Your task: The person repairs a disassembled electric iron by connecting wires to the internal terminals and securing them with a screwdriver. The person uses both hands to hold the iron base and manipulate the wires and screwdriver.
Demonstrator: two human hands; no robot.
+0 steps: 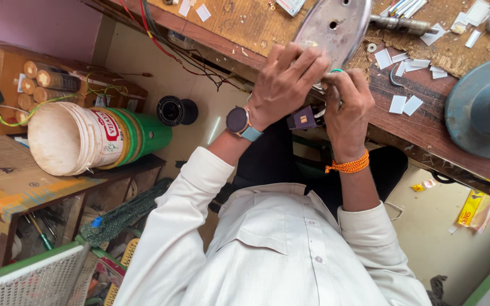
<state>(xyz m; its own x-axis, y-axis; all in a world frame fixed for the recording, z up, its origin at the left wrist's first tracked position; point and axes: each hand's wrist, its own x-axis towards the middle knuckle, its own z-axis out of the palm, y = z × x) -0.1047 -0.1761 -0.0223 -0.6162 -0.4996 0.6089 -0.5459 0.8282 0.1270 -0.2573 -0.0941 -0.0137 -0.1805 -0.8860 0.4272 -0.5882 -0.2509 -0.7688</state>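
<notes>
Both hands on the iron soleplate at the bench edge.
We see left hand [287, 85] spread flat on metal soleplate [333, 25], right hand [347, 105] pinched on sth small, can't tell what; white bucket [80, 139] far left, workbench [426, 122] w/ paper scraps.

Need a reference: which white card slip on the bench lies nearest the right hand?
The white slip just beyond the right hand; its twin lies farther away.

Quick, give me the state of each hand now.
Left hand: fingers curled, pressing on the metal iron soleplate.
Right hand: closed, pinching something small at the soleplate's edge; what it is cannot be told.
</notes>
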